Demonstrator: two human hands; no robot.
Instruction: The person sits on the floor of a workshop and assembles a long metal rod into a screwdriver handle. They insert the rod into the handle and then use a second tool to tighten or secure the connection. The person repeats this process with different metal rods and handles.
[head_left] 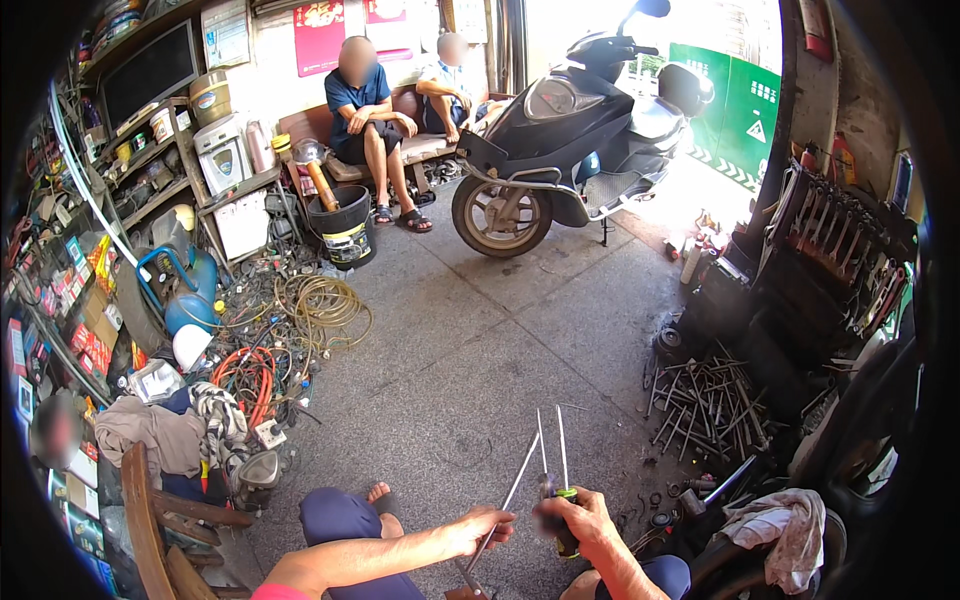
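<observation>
My left hand [487, 527] is closed around a thin metal rod [517, 477] that slants up to the right; its lower end, near my lap, looks bent. In my right hand [588, 522] is a screwdriver [567, 535] with a green and black handle, its shaft pointing up and away from me. A second thin shaft [542, 443] stands beside it, with a dark, blurred part at its base; I cannot make out its kind. The rod's upper end comes close to this second shaft; whether they touch is unclear.
A black scooter [550, 110] stands in the doorway; two people sit on a bench [420, 150] behind it. Loose metal tools [710, 405] lie heaped at right, below hanging wrenches [840, 240]. Coiled hoses [325, 310], a black bucket [340, 220] and clothes [150, 435] line the left.
</observation>
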